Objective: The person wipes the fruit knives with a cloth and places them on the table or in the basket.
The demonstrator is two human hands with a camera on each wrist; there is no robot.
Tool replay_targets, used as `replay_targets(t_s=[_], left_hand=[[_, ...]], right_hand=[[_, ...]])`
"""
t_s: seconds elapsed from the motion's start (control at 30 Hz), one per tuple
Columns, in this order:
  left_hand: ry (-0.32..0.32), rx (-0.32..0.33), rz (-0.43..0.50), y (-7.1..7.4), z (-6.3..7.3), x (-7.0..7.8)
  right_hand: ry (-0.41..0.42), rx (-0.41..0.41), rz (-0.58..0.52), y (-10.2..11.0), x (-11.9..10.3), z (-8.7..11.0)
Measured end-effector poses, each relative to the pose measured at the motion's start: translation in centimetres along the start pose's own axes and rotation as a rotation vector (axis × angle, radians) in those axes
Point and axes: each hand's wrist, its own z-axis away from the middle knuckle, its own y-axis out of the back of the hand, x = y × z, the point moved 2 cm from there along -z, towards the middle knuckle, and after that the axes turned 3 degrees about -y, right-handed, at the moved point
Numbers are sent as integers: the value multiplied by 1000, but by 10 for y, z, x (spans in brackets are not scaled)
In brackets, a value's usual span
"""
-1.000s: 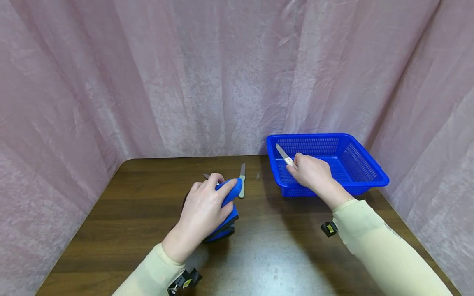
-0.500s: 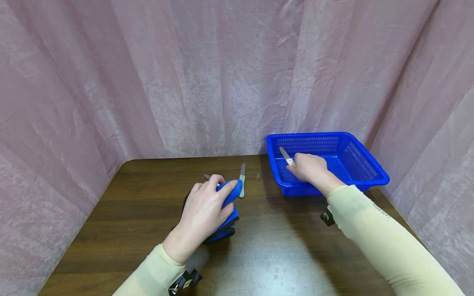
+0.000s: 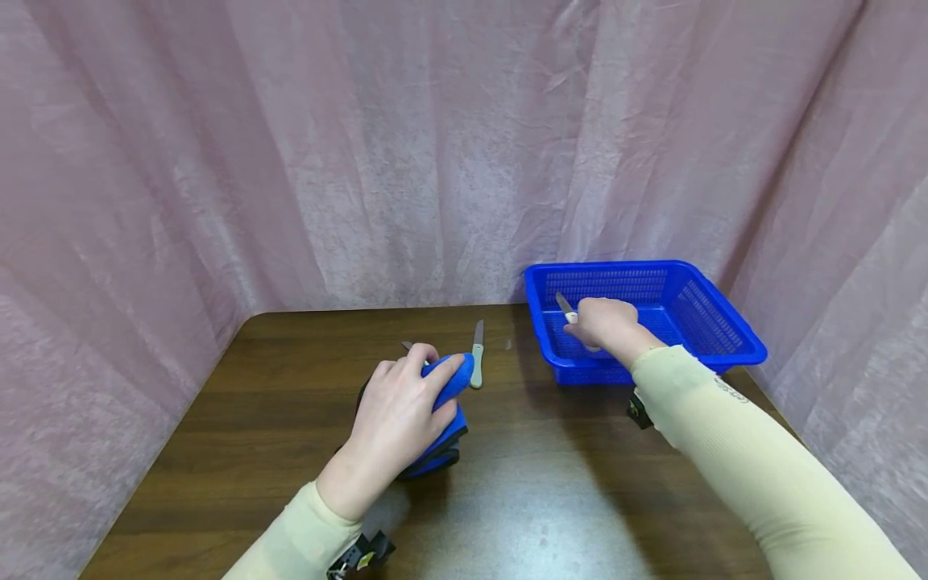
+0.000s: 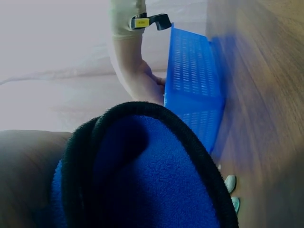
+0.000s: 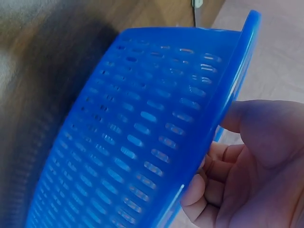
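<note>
Placement of small knives, seen with both hands engaged. The fingers of the right hand point(image 3: 605, 326) were curled together around the handle of a white-handled knife point(image 3: 570, 316), its blade projecting beyond the fingertips toward the far left and the butt of its handle just showing beneath the hand. Around these fingers stood the blue basket point(image 3: 590, 375); the held knife lay within its rim, though contact with its floor could not be told. The fingers of the left hand point(image 3: 399, 407) were bent over a blue fabric piece point(image 4: 156, 171) with dark edging, gripping it from above. Just beyond the left fingertips, to the right, a green-handled knife point(image 3: 477, 358) lay on the wooden table point(image 3: 522, 451); a half-hidden knife point(image 3: 407, 345) showed only its blade tip past the knuckles. By this arrangement the work was judged to be partway along: one knife had been brought inside the basket but not yet released, while the two beyond the left fingers lay outside it. No other knife could be made out in the basket, part of which the right hand hid. Behind the fingers, the right forearm reached forward from the lower right, crossing the basket's near rim, back of the hand uppermost; the left forearm rose from the lower left, its palm turned down over the fabric. Farthest from both hands, a pink curtain point(image 3: 435, 161) hung behind the table.
</note>
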Motion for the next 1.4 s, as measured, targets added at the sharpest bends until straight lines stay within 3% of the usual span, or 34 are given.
replay_targets(t_s=[0.6,1.03,1.2,1.3,1.4], left_hand=[[11,-11,5,-1,3,-3],[41,-28,22,-1,8,-6],[67,-5,30,1,8,-11],[76,8,39,3,9,-13],[78,9,43,3,9,-14]], right_hand=[[3,-97,32,-21,-6,-15],[21,-158,43,-27,-12,-11],[26,-170,21,-27,-14,-10],[14,-189,17,-35,-10,-22],[2,-216,33,-59,3,-55]])
